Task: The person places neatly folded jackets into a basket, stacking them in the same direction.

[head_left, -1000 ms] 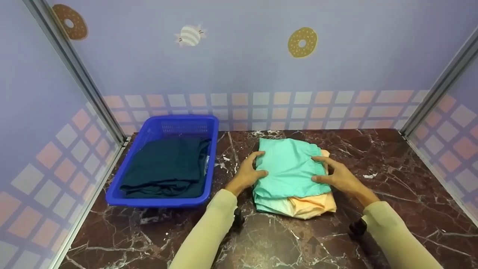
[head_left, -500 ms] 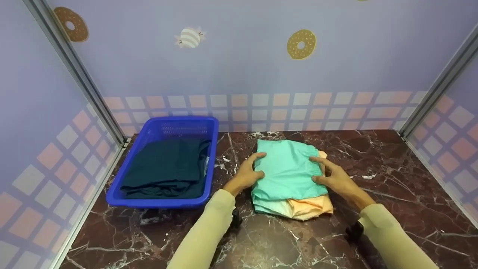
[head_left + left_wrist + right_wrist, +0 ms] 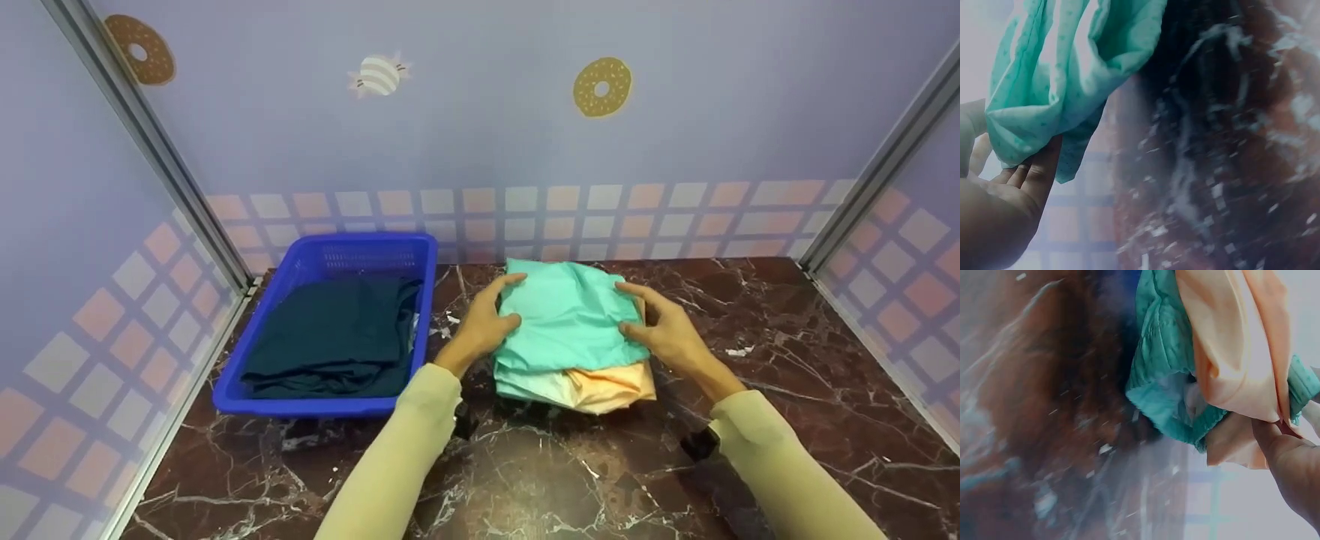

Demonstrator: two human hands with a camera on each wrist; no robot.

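Note:
Both hands hold a folded turquoise and peach garment (image 3: 566, 322) between them, raised over the table. My left hand (image 3: 484, 322) grips its left side, thumb on top. In the left wrist view, the fingers (image 3: 1039, 174) go under the speckled turquoise fold (image 3: 1033, 124). On the right side my right hand (image 3: 667, 330) grips it the same way. The right wrist view shows a peach layer (image 3: 1235, 343) over an elasticated turquoise opening (image 3: 1168, 399), with fingers (image 3: 1275, 439) tucked beneath the peach edge.
A blue plastic basket (image 3: 307, 407) with folded dark teal cloth (image 3: 330, 330) stands left of the garment. The dark red marble-patterned table (image 3: 540, 480) ends at a lilac back wall (image 3: 480, 112); side panels rise left and right. Small white flecks (image 3: 739, 351) dot the surface.
The garment lay on the table with both hands at its sides. Now both hands have lifted it, and it has shifted slightly left and up in the head view. The basket has stayed put.

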